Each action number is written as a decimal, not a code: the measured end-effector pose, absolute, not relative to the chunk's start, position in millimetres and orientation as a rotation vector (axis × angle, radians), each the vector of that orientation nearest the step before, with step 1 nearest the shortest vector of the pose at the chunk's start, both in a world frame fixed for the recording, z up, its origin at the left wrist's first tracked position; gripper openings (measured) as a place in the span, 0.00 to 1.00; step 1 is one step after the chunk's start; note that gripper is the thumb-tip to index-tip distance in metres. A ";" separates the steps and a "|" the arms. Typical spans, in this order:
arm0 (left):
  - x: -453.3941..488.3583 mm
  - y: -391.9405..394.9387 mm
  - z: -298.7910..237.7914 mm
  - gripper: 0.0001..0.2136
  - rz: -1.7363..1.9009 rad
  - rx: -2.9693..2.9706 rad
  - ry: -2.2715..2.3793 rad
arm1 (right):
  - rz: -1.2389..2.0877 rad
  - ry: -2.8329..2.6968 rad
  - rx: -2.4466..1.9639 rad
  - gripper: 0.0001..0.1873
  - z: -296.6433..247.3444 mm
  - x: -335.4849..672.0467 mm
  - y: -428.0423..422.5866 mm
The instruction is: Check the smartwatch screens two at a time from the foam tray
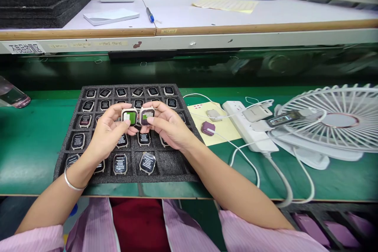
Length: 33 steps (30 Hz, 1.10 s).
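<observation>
My left hand (108, 132) grips a small cream-cased watch body (129, 117) whose screen glows green and white. My right hand (169, 126) holds a second watch body (147, 115) with a purple case and a lit screen, side by side with the first. Both hands hover over a black foam tray (174, 165) that holds several more watch bodies with dark screens in its pockets.
On the green bench to the right lie a yellow sheet (224, 128), a purple charging puck (208, 128) on a white cable, a white power strip (246, 126) and a white fan (333, 122) lying flat. A raised white shelf (236, 15) runs behind, with people beyond it.
</observation>
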<state>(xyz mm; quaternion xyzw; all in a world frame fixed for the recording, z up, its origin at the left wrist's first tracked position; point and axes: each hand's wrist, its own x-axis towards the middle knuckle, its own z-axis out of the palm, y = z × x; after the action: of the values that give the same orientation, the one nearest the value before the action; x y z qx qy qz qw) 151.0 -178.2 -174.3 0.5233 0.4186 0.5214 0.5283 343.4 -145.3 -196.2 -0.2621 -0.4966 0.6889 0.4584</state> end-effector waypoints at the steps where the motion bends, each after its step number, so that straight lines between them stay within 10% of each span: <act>1: 150.8 -178.2 -174.8 0.18 1.245 1.255 0.987 | 1.694 -1.219 -0.649 0.20 -196.2 343.3 -145.2; 33: 152.5 -178.3 -168.6 0.17 1.230 1.076 1.046 | 1.702 -1.193 -0.680 0.22 -194.3 343.7 -144.9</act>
<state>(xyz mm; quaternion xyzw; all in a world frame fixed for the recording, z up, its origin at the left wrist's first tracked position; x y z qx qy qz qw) 152.5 -178.3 -168.6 0.4575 0.4449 0.5229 0.5651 343.7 -144.9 -194.3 -0.2761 -0.4847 0.6913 0.4592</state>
